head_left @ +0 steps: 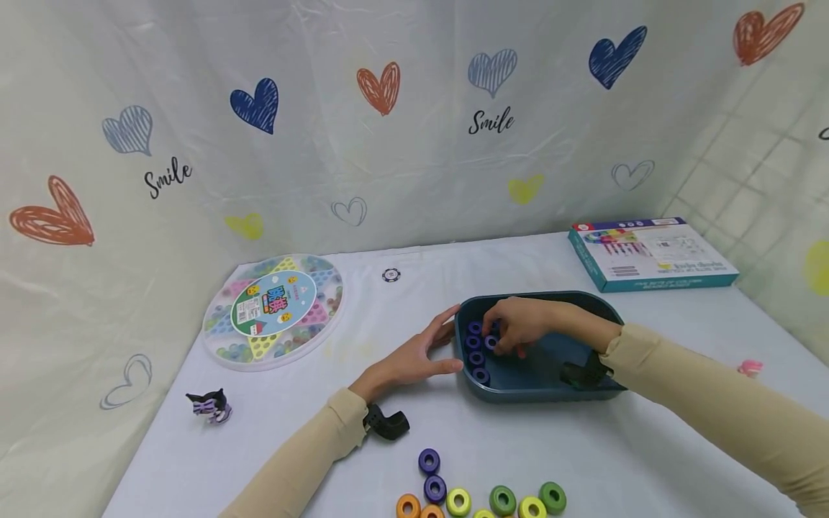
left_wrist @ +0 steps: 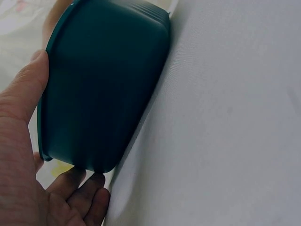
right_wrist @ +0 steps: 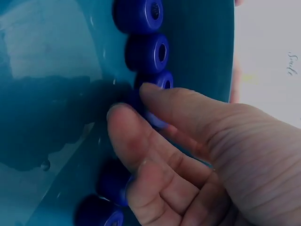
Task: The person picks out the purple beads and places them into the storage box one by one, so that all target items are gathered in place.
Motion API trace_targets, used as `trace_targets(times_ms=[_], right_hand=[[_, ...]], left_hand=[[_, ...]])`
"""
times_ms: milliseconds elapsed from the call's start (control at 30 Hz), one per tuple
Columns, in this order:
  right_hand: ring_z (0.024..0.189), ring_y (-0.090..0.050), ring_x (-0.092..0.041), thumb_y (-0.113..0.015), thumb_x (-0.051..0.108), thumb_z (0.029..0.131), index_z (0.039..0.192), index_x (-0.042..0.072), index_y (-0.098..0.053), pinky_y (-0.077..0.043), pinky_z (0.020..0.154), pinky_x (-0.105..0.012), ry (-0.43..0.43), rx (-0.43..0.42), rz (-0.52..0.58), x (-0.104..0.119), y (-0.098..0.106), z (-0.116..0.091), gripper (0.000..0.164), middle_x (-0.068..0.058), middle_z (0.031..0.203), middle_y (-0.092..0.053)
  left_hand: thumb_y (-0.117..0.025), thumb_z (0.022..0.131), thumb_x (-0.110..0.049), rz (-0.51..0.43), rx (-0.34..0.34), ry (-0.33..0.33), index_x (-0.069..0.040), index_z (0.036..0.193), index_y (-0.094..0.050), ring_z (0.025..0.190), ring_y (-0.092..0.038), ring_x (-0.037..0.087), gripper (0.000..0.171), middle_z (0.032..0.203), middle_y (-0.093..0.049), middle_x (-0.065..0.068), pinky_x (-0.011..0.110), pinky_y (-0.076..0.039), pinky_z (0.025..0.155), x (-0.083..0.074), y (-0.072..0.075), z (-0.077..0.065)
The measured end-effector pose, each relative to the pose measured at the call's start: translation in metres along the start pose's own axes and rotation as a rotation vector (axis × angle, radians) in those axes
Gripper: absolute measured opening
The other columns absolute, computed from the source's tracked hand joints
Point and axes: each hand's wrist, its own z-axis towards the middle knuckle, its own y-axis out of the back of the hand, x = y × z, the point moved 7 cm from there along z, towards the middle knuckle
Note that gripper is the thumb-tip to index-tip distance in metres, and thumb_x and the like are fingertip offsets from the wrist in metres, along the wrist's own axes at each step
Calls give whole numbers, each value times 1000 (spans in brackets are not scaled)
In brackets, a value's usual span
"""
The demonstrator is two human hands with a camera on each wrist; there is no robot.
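A dark teal tub (head_left: 550,394) stands on the table with several purple ring beads (head_left: 476,358) lined up along its left end. Reaching inside, my right hand (head_left: 523,322) has thumb and index finger together at one purple ring bead (head_left: 491,343). The right wrist view shows those fingertips around a bead, partly covering it, with more purple beads (right_wrist: 146,52) beside them. At the tub's left end, my left hand (head_left: 409,358) rests with its fingers spread. From the left wrist, its thumb lies at the rim and its fingertips touch the outer wall (left_wrist: 103,84).
Purple, orange, yellow and green ring beads (head_left: 458,502) lie at the front edge. Around the tub are a round game board (head_left: 324,316), a poker chip (head_left: 391,275), a flat game box (head_left: 667,262), a dark figurine (head_left: 210,407) and a pink item (head_left: 750,367).
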Motion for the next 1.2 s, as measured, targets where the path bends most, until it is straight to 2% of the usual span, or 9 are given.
trace_targets(times_ms=[200, 467, 567, 667, 833, 900, 1000, 1100, 1200], right_hand=[[54, -62, -16, -65, 13, 83, 108, 8, -57, -51, 49, -28, -9, -36, -11, -2, 1, 2, 27, -2, 68, -63], [55, -62, -17, -65, 8, 82, 104, 5, -58, -53, 51, -28, -12, -81, 22, -1, 2, 2, 22, -4, 68, -62], [55, -62, -17, -64, 7, 83, 102, 4, -58, -52, 50, -27, 2, -99, 10, 0, 3, 1, 20, -4, 69, -62], [53, -61, -17, -63, 7, 83, 100, 4, -59, -51, 49, -26, 39, -137, -38, 6, 5, -1, 17, -3, 68, -62], [54, -54, -11, -63, 17, 85, 97, 8, -61, -47, 50, -22, 94, -266, -188, 37, 9, -15, 15, 4, 67, -57], [53, -50, -7, -63, 21, 85, 96, 12, -62, -45, 49, -21, 119, -323, -251, 55, 6, -23, 14, 8, 64, -54], [51, -46, -3, -64, 22, 84, 92, 16, -63, -43, 48, -19, 203, -383, -323, 85, -5, -35, 10, 11, 62, -52], [54, -47, 0, -66, 20, 83, 93, 18, -64, -44, 51, -17, 297, -378, -344, 111, -24, -43, 10, 15, 64, -54], [58, -47, 2, -67, 20, 82, 95, 19, -65, -43, 55, -15, 357, -299, -353, 129, -51, -45, 13, 17, 67, -53]], left_hand=[[-59, 86, -40, -1, 0, -15, -13, 146, -3, 130, -29, 22, 86, 143, -26, 19, 43, -27, 104, 4, -1, 1], [-57, 81, -55, 13, -24, -11, -25, 145, -2, 129, -29, 12, 89, 145, -28, 7, 30, -28, 105, 33, -5, 4], [-56, 81, -56, 14, -26, -10, -25, 145, -2, 129, -29, 12, 90, 145, -28, 7, 30, -28, 104, 34, -6, 4], [-58, 83, -50, 2, -20, -16, -21, 146, -2, 130, -29, 17, 89, 144, -27, 12, 35, -28, 105, 26, -5, 3], [-60, 86, -37, -9, 3, -11, -14, 146, -2, 131, -27, 21, 86, 144, -26, 15, 42, -26, 105, 6, -2, 1], [-59, 87, -35, 5, 7, 7, -15, 146, -2, 130, -28, 19, 85, 144, -26, 12, 41, -26, 105, 3, -2, 1], [-59, 87, -34, 31, 13, 25, -15, 146, -2, 129, -30, 16, 84, 144, -27, 10, 40, -27, 105, 2, -1, 1], [-59, 87, -29, 39, 22, 6, -14, 146, -1, 130, -30, 19, 84, 144, -27, 14, 41, -27, 105, 1, 0, 1], [-59, 88, -25, 38, 31, -31, -11, 145, 0, 130, -28, 25, 84, 143, -26, 19, 44, -26, 104, 0, 0, 2]])
